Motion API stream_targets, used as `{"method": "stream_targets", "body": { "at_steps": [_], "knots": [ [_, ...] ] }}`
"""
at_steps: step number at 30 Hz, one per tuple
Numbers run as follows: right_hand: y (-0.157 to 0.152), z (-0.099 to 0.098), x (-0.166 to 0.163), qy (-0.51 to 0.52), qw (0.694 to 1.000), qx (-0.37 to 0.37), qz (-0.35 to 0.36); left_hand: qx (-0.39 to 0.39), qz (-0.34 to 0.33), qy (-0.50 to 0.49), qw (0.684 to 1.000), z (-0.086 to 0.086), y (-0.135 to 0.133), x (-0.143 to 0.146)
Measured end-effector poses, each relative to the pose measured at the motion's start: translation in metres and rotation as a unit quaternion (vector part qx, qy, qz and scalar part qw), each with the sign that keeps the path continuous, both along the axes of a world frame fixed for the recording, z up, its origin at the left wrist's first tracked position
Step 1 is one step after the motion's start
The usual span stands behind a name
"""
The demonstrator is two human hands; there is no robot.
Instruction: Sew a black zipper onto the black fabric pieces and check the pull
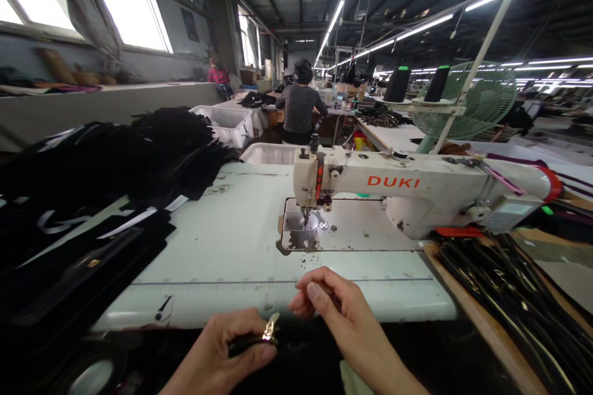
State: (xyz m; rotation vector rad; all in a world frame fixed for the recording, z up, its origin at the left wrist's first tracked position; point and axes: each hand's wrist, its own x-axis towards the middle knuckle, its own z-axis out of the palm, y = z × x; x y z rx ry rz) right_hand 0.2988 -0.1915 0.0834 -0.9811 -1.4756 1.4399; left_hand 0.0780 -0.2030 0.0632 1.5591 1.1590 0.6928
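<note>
At the front edge of the sewing table (208,259), my left hand (222,345) is closed on a black zipper with a gold slider (270,328), pinched between thumb and fingers. The slider's pull sticks up above the thumb. My right hand (340,308) is just to the right, over the table edge, its fingers curled and the thumb near the index finger; nothing shows in it. Beyond both hands stands a white sewing machine (393,182) marked DUKI, its needle area (306,219) lit above a worn metal plate. Dark material below the hands is hard to make out.
Black fabric pieces (115,160) are heaped on the left. Black zippers with gold teeth (504,296) lie on a wooden board at right. White bins (227,123), thread cones (397,85) and a green fan (467,102) stand behind. A person (299,108) sits further ahead.
</note>
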Motion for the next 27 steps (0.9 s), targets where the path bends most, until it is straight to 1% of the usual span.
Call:
{"method": "stream_targets", "body": {
  "at_steps": [3,5,7,10,13,16,18,19,21,23,24,25,27],
  "knots": [
    [-0.005,-0.001,0.002,-0.132,0.991,0.037,-0.006,-0.016,-0.001,-0.015,1.0,0.002,-0.001,0.0],
    [-0.008,-0.002,0.002,-0.184,0.982,0.045,-0.001,-0.043,-0.012,-0.035,0.998,0.006,-0.003,0.001],
    [-0.009,-0.004,-0.001,-0.192,0.98,0.047,-0.009,-0.058,-0.015,-0.058,0.997,0.009,-0.005,0.002],
    [-0.007,-0.009,-0.004,-0.173,0.983,0.055,-0.017,-0.051,-0.004,-0.066,0.997,0.011,-0.007,0.003],
    [-0.005,-0.015,-0.004,-0.153,0.984,0.088,-0.016,-0.024,0.014,-0.028,0.999,0.011,-0.009,0.003],
    [-0.004,-0.019,-0.003,-0.146,0.98,0.136,-0.004,0.013,0.016,0.013,1.0,0.01,-0.01,0.002],
    [-0.006,-0.022,-0.003,-0.166,0.968,0.189,-0.012,0.035,0.016,0.023,0.999,0.01,-0.011,0.002],
    [-0.007,-0.023,-0.004,-0.182,0.957,0.224,-0.029,0.042,0.017,0.024,0.999,0.009,-0.012,0.002],
    [-0.01,-0.026,-0.007,-0.209,0.927,0.297,-0.096,0.048,0.019,0.015,0.999,0.008,-0.013,0.004],
    [-0.013,-0.026,-0.009,-0.226,0.899,0.341,-0.157,0.054,0.036,0.008,0.998,0.006,-0.016,0.006],
    [-0.014,-0.025,-0.01,-0.231,0.894,0.347,-0.167,0.059,0.052,0.009,0.997,0.006,-0.017,0.008],
    [-0.014,-0.024,-0.011,-0.233,0.896,0.342,-0.162,0.068,0.072,0.01,0.995,0.005,-0.018,0.009],
    [-0.012,-0.02,-0.011,-0.23,0.916,0.305,-0.122,0.087,0.109,0.016,0.99,0.004,-0.021,0.012]
  ]
}}
